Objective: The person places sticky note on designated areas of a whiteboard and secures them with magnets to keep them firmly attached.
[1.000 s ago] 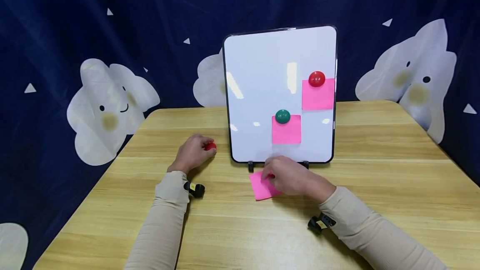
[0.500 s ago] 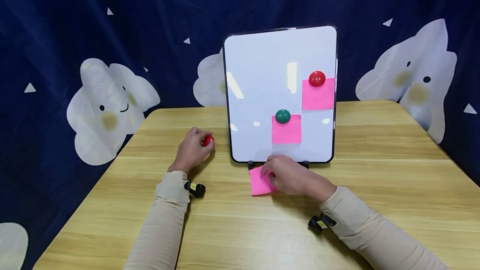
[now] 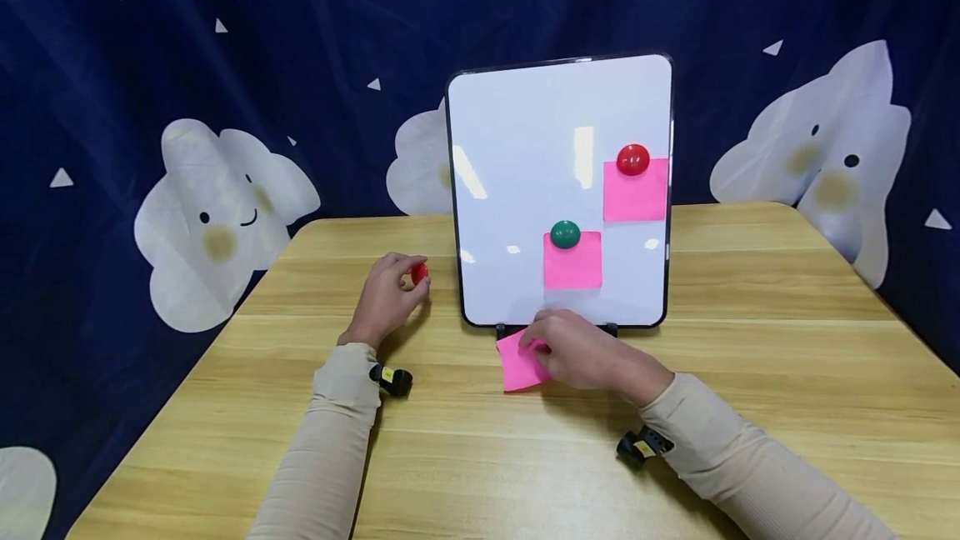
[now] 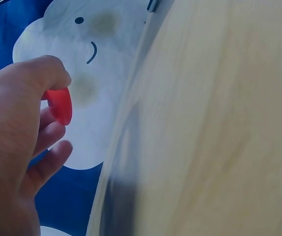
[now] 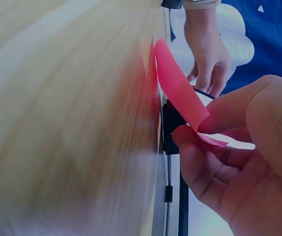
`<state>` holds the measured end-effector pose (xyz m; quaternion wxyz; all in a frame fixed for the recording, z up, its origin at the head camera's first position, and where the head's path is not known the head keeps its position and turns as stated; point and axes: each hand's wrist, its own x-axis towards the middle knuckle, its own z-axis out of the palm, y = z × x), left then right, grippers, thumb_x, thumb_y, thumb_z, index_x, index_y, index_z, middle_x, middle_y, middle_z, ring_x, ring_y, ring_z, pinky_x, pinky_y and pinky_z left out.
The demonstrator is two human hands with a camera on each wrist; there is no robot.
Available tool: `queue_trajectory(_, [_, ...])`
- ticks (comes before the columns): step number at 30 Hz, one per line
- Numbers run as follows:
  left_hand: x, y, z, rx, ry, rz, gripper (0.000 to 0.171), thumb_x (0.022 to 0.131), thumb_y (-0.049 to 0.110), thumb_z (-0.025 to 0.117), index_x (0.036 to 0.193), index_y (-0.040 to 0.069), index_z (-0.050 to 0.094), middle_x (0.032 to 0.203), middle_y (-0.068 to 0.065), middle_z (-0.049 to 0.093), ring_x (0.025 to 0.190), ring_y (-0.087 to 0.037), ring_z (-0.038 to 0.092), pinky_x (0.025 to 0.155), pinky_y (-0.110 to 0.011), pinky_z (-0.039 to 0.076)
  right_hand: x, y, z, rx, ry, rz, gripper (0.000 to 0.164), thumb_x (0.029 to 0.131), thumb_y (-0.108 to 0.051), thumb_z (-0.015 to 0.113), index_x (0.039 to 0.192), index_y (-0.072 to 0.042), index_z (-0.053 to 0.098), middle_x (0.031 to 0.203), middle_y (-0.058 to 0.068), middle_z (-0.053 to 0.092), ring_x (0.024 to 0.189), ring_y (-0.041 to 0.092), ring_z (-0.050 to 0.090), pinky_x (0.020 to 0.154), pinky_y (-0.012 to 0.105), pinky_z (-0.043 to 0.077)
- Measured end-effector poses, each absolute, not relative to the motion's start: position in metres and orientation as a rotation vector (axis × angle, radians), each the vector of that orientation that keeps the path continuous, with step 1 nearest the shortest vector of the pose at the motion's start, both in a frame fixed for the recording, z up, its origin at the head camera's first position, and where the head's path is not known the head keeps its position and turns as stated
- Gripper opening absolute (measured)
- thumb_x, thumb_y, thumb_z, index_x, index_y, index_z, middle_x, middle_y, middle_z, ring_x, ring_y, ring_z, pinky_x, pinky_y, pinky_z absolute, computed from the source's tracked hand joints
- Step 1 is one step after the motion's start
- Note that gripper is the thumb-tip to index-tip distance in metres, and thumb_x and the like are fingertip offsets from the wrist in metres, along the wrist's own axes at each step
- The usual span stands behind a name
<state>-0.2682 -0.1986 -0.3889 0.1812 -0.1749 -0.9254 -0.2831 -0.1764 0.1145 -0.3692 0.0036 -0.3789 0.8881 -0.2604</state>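
Left of the whiteboard, my left hand (image 3: 385,297) pinches a round red magnet (image 4: 61,105) between thumb and fingers, raised a little off the table. My right hand (image 3: 577,350) pinches a pink sticky note (image 3: 519,363) in front of the board's foot. In the right wrist view that note (image 5: 178,88) bends up from the tabletop, its edge between thumb and fingers. On the upright whiteboard (image 3: 517,157), a green magnet (image 3: 565,234) sits at the top of one pink note (image 3: 573,267). A second red magnet (image 3: 633,160) sits on another pink note (image 3: 634,200) at the right edge.
The whiteboard stands on black feet (image 3: 501,332) on a wooden table (image 3: 480,465). Behind it hangs a dark blue curtain (image 3: 330,40) with white clouds and small triangles. A black wrist camera is strapped on each sleeve.
The left hand has lifted the red magnet and turned it more on edge. The right hand has raised part of the pink note, which now bends up from the table.
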Motion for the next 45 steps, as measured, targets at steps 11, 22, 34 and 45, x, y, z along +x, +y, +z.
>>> queue_trajectory(11, [-0.2688,-0.1981,-0.3889,-0.505,-2.519,-0.762,0.034,0.093,0.023,0.070,0.124,0.010,0.070,0.117,-0.005,0.066,0.091,-0.019,0.067,0.072,-0.037,0.056,-0.1758,0.1146,-0.3673,-1.160,2.765,-0.810,0.025,0.085,0.006,0.065,0.104,-0.005,0.078,0.094,0.000,0.067,0.087,0.016,0.057,0.077,0.028,0.051])
queue_trajectory(22, [-0.2702,-0.1959,-0.3902,-0.499,-2.497,-0.901,0.035,0.093,0.016,0.071,0.127,0.005,0.068,0.114,-0.009,0.061,0.092,-0.020,0.065,0.075,-0.033,0.057,-0.1754,0.1156,-0.3630,-1.077,2.716,-0.945,0.030,0.085,0.008,0.061,0.109,-0.004,0.077,0.097,0.000,0.065,0.083,0.015,0.054,0.066,0.026,0.049])
queue_trajectory(34, [-0.2715,-0.1944,-0.3890,-0.540,-2.451,-0.920,0.035,0.093,0.012,0.072,0.127,0.005,0.067,0.115,-0.010,0.064,0.096,-0.022,0.063,0.078,-0.035,0.057,-0.1761,0.1170,-0.3619,-1.127,2.718,-1.009,0.026,0.088,0.003,0.064,0.110,-0.005,0.075,0.090,0.001,0.064,0.077,0.012,0.053,0.062,0.025,0.048])
queue_trajectory(45, [-0.2698,-0.1928,-0.3845,-0.558,-2.415,-0.977,0.037,0.092,0.015,0.073,0.128,0.007,0.067,0.111,-0.008,0.065,0.094,-0.020,0.066,0.077,-0.037,0.057,-0.1768,0.1166,-0.3624,-1.087,2.747,-1.107,0.029,0.087,0.005,0.067,0.113,-0.004,0.073,0.087,-0.002,0.060,0.075,0.013,0.050,0.061,0.025,0.046])
